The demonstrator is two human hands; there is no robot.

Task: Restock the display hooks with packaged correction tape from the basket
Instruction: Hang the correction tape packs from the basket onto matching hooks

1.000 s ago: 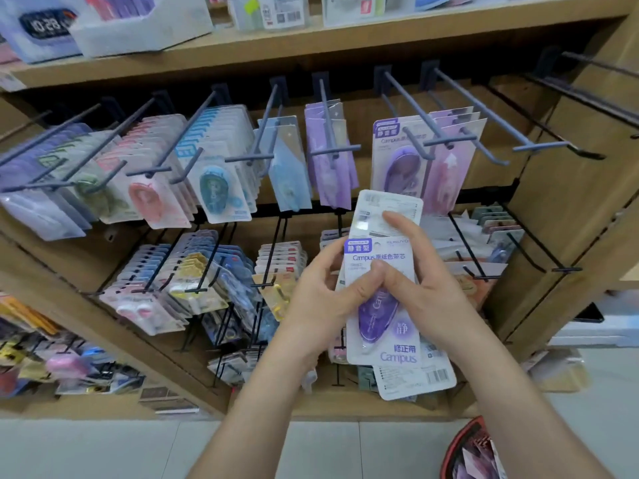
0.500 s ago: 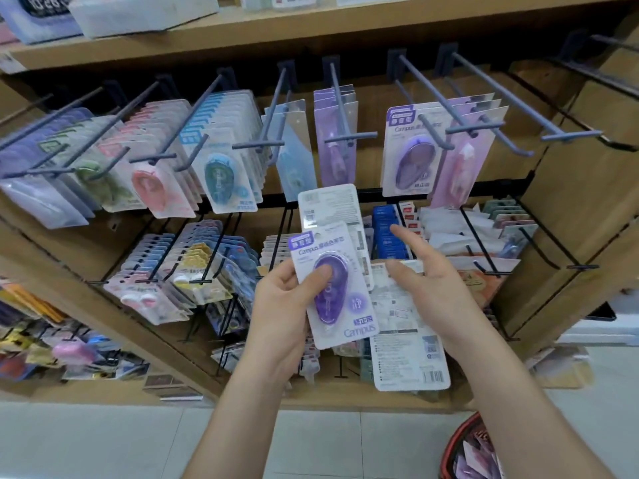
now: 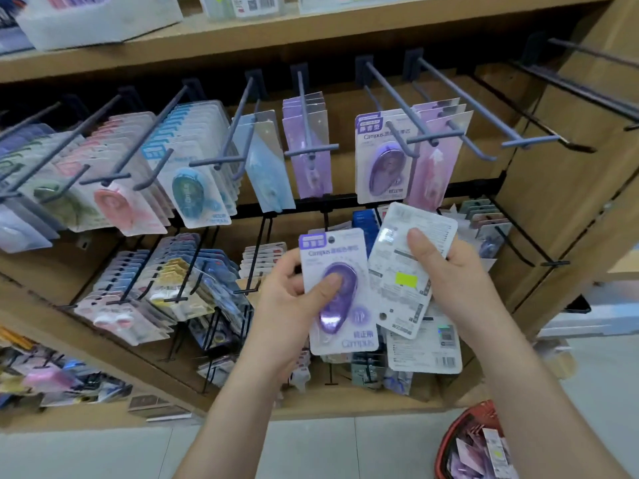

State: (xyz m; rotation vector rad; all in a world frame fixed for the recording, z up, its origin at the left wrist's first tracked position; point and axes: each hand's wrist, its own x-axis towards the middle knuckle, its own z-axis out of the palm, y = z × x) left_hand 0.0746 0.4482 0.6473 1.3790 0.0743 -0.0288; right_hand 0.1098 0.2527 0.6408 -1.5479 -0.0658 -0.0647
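The red basket [image 3: 444,444] is seen at the lower right corner of the frame, on the floor, with more packs inside. Nearer the centre, a purple correction tape pack [image 3: 340,295] is held face out in the left hand [image 3: 283,299]. That grip is clamped on it, the thumb pressed on the blister and the fingers behind the card. Just to the right, spare packs [image 3: 404,271] turned back side out are pinched in the right hand [image 3: 449,271], thumb on top. Farther back, right of centre in the upper half, a matching hung pack [image 3: 380,160] is carried by a grey hook [image 3: 397,103]. The single pack is judged to belong there. Its punched hole should be left uncovered, lined up with the hook tip and slid back, label outward, with the spares kept clear of neighbouring hooks.
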